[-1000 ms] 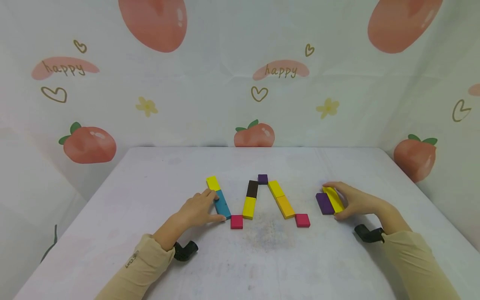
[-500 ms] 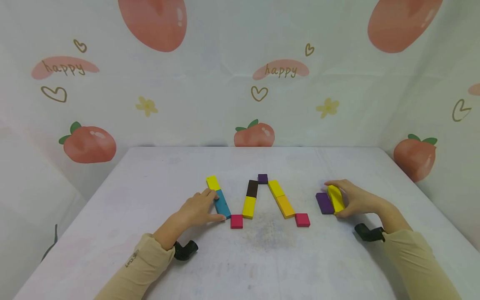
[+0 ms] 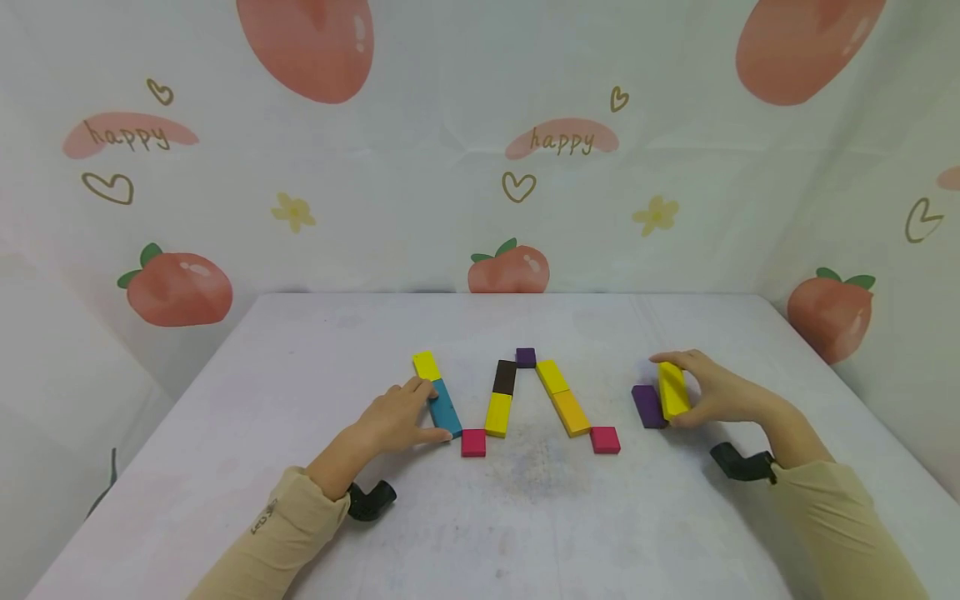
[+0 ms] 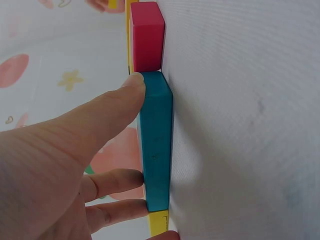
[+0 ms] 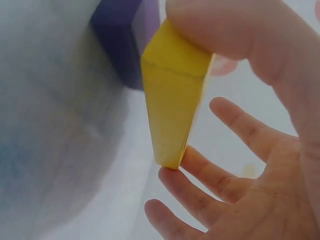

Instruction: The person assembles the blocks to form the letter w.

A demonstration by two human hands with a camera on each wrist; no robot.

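My right hand (image 3: 723, 396) pinches a yellow block (image 3: 673, 390) lengthwise, thumb on its near end and fingertips at its far end. In the right wrist view this yellow block (image 5: 172, 95) is off the table surface, tilted beside a purple block (image 5: 122, 42). That purple block (image 3: 648, 407) lies flat on the table. My left hand (image 3: 393, 419) rests on a blue block (image 3: 447, 412). Up close, the thumb touches one end of the blue block (image 4: 156, 145) and fairly straight fingertips touch near its other end. A yellow block (image 3: 426, 365) adjoins its far end.
A zigzag of flat blocks runs rightward: a pink block (image 3: 473, 442), a yellow block (image 3: 498, 415), a dark brown block (image 3: 505, 377), a small purple block (image 3: 526, 357), a yellow block (image 3: 552, 377), an orange-yellow block (image 3: 572, 414) and a pink block (image 3: 605, 440). White table (image 3: 540, 525) surrounds them.
The right hand has tipped the yellow block up from beside the purple block and lifted it slightly, shifting it a little to the right. The left hand has stayed in place.
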